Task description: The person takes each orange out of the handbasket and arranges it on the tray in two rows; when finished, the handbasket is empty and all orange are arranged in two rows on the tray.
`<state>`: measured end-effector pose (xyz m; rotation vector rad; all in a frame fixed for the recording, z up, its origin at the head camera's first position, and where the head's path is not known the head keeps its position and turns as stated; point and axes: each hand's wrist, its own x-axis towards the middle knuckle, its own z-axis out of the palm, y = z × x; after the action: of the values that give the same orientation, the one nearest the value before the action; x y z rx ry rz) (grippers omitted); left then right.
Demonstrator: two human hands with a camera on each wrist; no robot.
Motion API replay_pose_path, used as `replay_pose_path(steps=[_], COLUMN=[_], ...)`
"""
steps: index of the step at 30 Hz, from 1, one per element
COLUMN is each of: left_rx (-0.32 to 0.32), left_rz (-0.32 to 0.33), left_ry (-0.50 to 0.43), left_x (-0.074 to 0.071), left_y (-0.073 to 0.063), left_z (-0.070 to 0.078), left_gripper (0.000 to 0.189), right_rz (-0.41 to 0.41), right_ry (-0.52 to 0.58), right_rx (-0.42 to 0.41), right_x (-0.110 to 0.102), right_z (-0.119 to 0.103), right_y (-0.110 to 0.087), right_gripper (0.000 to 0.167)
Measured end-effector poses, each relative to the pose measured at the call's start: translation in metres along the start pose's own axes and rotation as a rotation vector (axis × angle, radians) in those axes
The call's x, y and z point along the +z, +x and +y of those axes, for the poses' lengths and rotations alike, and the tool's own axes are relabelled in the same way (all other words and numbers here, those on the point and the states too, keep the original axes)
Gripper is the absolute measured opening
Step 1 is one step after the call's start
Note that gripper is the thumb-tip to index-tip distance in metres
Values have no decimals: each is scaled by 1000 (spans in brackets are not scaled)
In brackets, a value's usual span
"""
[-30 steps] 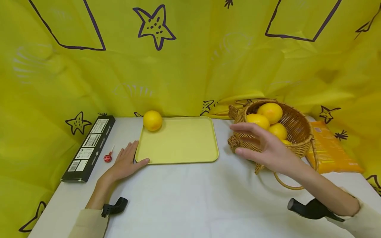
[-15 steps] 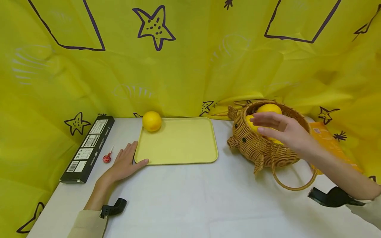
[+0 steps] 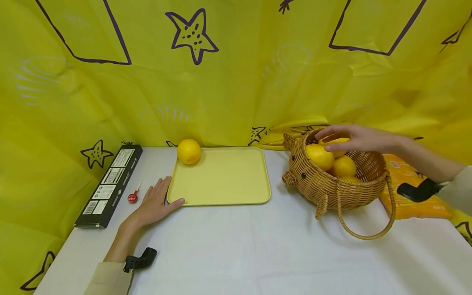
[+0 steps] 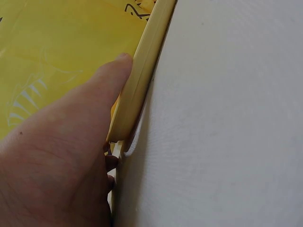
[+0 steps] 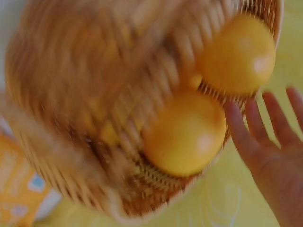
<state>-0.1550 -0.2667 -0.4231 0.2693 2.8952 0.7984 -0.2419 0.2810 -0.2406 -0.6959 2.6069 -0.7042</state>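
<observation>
My left hand (image 3: 154, 205) rests beside the near left corner of a pale yellow tray (image 3: 221, 180). Its thumb lies along the tray's rim (image 4: 137, 80) in the left wrist view. One orange (image 3: 189, 151) sits on the tray's far left corner. At the right, my right hand (image 3: 354, 137) reaches over a pig-shaped wicker basket (image 3: 313, 188), thumb and fingers spread about an orange (image 3: 338, 144) that they partly hide. Several more oranges, one in front (image 3: 320, 157), lie in the basket. In the right wrist view, the fingers (image 5: 236, 127) look straight and apart from the blurred oranges (image 5: 187, 135).
A long black box (image 3: 110, 186) and a red lollipop (image 3: 133, 198) lie left of the tray. Behind the basket's right side is an orange packet (image 3: 413, 192). The basket's handle (image 3: 368, 237) droops onto the white table. A yellow cloth (image 3: 228, 90) hangs along the back.
My right hand has moved from the basket's front left, across its mouth, to above the orange at the back. My left hand and the tray have stayed put.
</observation>
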Motion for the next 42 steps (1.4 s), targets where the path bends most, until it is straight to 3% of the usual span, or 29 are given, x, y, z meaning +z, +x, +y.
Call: replay_pose_path(steps=[5, 9, 15, 20, 30, 34, 42], left_rx=[-7, -4, -6, -5, -19, -20, -14], left_rz=[-7, -6, -5, -8, -13, -14, -8], left_ry=[-11, -10, 0, -3, -12, -15, -11], left_x=[0, 1, 1, 2, 4, 4, 2], left_y=[0, 1, 1, 2, 1, 0, 0], left_z=[-1, -2, -2, -3, -5, -4, -1], left_gripper=[99, 99, 98, 99, 101, 101, 100], right_rz=[-102, -183, -250, -274, -417, -444, -417], right_ry=[0, 109, 288, 333, 426, 454, 459], right_rx=[-30, -56, -16, -7, 13, 40, 52], right_x=[-17, -21, -19, -19, -8, 0, 7], right_z=[7, 13, 20, 23, 28, 27, 28], right_y=[13, 21, 28, 28, 33, 37, 38], right_gripper=[42, 44, 48, 47, 46, 45, 40])
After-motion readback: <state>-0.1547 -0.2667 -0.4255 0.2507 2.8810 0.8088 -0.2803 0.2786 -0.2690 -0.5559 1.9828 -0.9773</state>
